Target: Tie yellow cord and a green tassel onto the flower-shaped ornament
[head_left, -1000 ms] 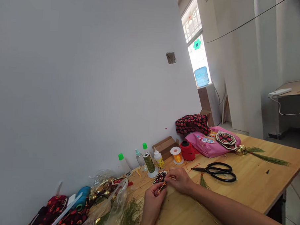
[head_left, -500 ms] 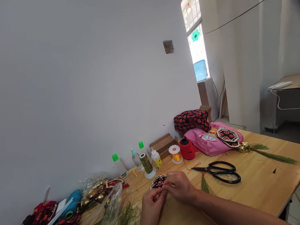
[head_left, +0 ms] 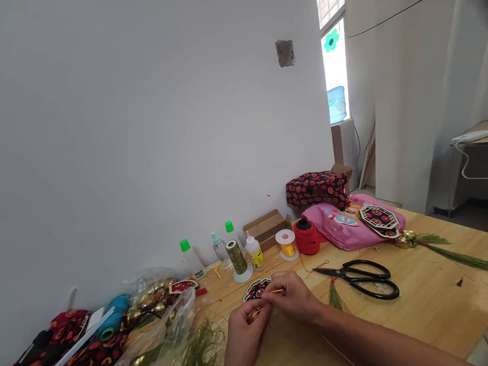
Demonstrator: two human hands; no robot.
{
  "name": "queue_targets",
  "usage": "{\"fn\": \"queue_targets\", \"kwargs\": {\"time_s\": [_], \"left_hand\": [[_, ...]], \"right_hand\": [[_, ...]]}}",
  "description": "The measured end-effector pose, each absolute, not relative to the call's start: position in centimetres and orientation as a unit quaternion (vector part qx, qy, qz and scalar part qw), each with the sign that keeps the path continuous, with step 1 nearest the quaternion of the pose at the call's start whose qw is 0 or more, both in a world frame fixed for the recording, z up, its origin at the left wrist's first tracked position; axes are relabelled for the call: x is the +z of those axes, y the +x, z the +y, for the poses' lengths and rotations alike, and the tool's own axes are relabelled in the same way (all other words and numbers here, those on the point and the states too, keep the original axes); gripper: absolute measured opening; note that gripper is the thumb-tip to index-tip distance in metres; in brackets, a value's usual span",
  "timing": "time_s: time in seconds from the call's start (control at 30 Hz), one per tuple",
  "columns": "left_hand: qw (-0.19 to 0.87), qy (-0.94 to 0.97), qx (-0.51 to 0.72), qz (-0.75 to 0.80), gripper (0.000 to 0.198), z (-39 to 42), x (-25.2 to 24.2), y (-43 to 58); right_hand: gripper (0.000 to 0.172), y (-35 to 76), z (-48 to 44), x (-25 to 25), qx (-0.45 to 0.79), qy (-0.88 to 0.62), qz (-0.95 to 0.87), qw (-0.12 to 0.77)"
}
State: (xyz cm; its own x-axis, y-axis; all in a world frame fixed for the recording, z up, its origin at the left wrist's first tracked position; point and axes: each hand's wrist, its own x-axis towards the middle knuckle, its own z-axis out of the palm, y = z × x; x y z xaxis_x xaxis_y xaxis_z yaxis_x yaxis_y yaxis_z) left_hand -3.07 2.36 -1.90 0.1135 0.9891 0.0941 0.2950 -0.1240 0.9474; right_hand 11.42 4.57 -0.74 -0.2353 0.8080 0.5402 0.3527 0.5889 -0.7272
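Note:
My left hand is closed, pinching a thin yellow cord low at the centre of the view. Close beside it, fingertips nearly touching, my right hand pinches the same yellow cord. A length of cord runs from under my right forearm toward the bottom edge. Just behind the fingers lies a black, scallop-edged ornament with a red pattern, partly hidden by my hands. Black-handled scissors lie right of my right hand, next to a small green tassel.
Behind the hands stand an olive thread spool, a glue bottle, an orange cord spool and a red spool. A pink bag lies at back right. Plastic bags with gold bells and green strands are at left.
The camera view has shifted, so the wall opening and window sit higher and further right. Both hands remain together on the cord, and more yellow cord shows between the fingers.

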Motion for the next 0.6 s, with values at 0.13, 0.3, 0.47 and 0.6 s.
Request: {"fn": "queue_targets", "kwargs": {"time_s": [0.13,0.3,0.47,0.6], "left_hand": [[0.379,0.647,0.419,0.513,0.026,2.2,-1.4,-3.1],[0.362,0.652,0.416,0.521,0.025,2.4,-1.7,-3.2],[0.366,0.621,0.436,0.539,0.027,2.6,-1.9,-3.7],[0.373,0.609,0.452,0.535,0.027,2.6,-1.6,-3.9]], "right_hand": [[0.013,11.4,4.0,-0.5,0.188,-0.379,-0.773,0.473],[0.012,11.7,4.2,-0.5,0.252,-0.449,-0.732,0.447],[0.017,12.2,5.4,-0.9,0.460,-0.454,-0.632,0.428],[0.030,12.8,5.6,-0.5,0.574,-0.402,-0.609,0.373]]}}
